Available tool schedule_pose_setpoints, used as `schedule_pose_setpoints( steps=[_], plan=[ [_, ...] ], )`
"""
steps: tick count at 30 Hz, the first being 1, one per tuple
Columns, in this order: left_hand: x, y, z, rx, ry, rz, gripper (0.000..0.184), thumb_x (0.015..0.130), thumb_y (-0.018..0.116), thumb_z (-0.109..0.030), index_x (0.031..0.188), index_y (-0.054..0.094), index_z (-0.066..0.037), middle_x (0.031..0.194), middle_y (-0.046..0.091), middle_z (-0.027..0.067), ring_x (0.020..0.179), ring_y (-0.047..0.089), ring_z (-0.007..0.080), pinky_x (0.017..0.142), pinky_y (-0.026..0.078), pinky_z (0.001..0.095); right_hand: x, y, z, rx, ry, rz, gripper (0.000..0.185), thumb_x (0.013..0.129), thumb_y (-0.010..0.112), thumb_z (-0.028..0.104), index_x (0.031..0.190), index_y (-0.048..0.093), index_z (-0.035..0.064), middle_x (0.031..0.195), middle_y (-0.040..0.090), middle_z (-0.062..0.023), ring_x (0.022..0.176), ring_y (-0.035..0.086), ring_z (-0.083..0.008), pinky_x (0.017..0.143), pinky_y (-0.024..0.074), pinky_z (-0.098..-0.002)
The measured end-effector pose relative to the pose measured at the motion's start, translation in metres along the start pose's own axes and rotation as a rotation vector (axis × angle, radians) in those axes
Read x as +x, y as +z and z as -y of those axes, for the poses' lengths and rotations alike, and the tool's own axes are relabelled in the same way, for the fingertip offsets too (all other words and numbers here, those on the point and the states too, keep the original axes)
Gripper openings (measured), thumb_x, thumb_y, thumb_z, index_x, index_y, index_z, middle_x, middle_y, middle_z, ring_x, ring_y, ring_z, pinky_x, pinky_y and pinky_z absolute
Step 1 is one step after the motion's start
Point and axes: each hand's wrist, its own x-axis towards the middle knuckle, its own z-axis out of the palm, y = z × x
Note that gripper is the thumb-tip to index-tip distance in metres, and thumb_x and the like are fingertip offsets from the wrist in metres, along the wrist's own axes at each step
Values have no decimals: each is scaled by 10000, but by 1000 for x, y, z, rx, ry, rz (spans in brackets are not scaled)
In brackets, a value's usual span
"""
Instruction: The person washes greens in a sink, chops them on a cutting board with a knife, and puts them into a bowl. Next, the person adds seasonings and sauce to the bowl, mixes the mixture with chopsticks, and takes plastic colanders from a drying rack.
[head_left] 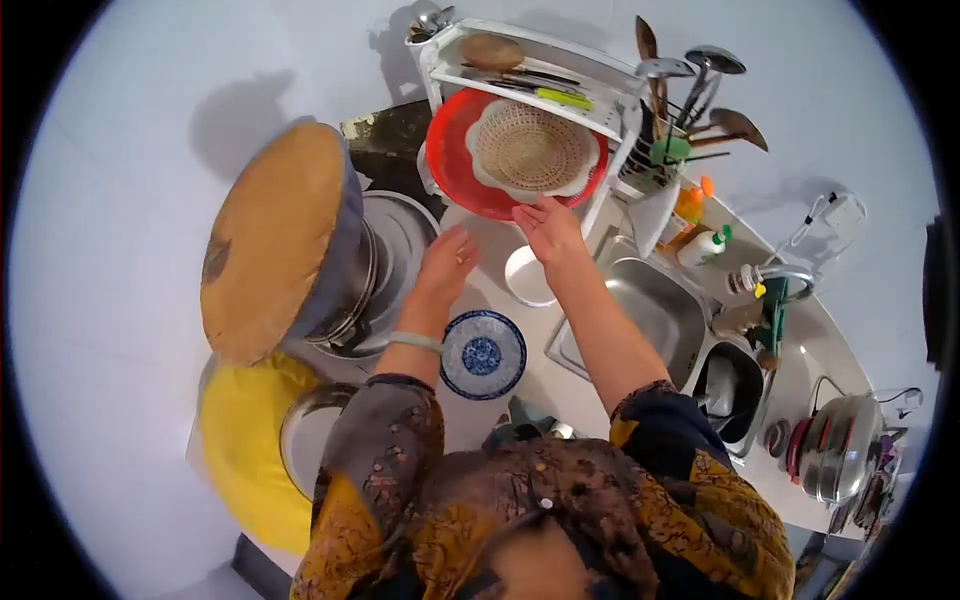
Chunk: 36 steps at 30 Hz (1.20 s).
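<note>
My right hand (548,230) reaches to the lower rim of a red basin (451,176), fingers stretched out with nothing held; I cannot tell whether they touch it. A cream woven-look basket (530,150) with a scalloped white edge sits inside the basin. My left hand (448,264) is raised above the counter to the left, empty, its fingers loosely extended. Below the right hand stands a white bowl (530,277). A blue-and-white patterned plate (484,355) lies near my left wrist.
A white rack (540,58) with utensils stands over the basin. At left, a large pot with a round tan cover (275,240) rises beside a yellow bag (250,440). To the right are a steel sink (655,305), bottles (704,246) and a faucet (790,278).
</note>
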Motion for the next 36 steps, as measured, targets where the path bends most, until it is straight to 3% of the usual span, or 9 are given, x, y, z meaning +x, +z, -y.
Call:
schedule_pose_setpoints(
  steps=[4,5,9,18,25,28,29,31,36],
  plan=[
    [51,-4,1,-118,-54,84,329,898,603,-209,1167,515,-42,1084,581,107,977,571,237,883,474,374,24,31,-13,25,6,-188,408,934,543,145,1229,359,-70,1193,464,-283,1088,514,-373,931,499,-427],
    [54,4,-4,-109,-55,98,303,901,598,-230,1141,541,-53,1041,598,89,934,575,217,853,482,362,29,35,-16,51,0,-198,379,938,547,167,1212,382,-35,1129,508,-255,1004,557,-355,857,531,-417],
    [70,15,-6,-122,-121,23,251,904,598,-285,1062,592,-90,941,616,58,852,578,191,774,500,353,30,46,-16,136,-23,-143,330,931,555,187,1167,423,-3,1018,556,-205,861,592,-295,767,549,-401],
    [94,22,6,15,-198,3,261,933,534,-260,1114,568,-76,1028,615,83,905,586,201,736,511,356,35,33,8,-157,59,-102,252,877,554,210,1038,509,21,777,587,-128,656,579,-209,570,503,-329],
    [59,51,-19,210,-5,-2,289,892,572,-277,1063,592,-46,947,643,85,783,630,193,649,531,342,-38,19,28,-290,278,-8,244,872,498,235,987,514,21,723,597,-137,539,541,-227,521,467,-347],
    [49,41,-20,266,87,23,364,873,620,-279,1158,582,-56,1022,654,80,844,633,176,707,527,314,-73,8,38,-352,350,51,224,846,511,235,935,566,38,677,587,-120,500,521,-212,478,430,-326],
    [39,34,-16,278,267,142,398,895,606,-243,1240,544,-56,1111,635,99,939,620,194,808,514,314,-83,5,42,-368,369,70,220,842,512,232,929,571,39,676,587,-117,492,518,-208,472,425,-322],
    [49,10,-13,-17,119,300,424,942,527,-262,1313,465,-68,1234,562,97,1083,552,216,901,487,348,-105,-5,51,-404,424,133,233,824,538,233,944,588,39,663,581,-103,466,506,-196,461,412,-308],
    [-26,62,-45,78,79,119,404,922,525,-209,1277,492,-18,1197,590,134,1015,607,247,860,514,372,-168,-63,61,-386,398,342,362,821,581,276,1060,592,5,696,593,-95,489,514,-186,452,410,-298]
  ],
)
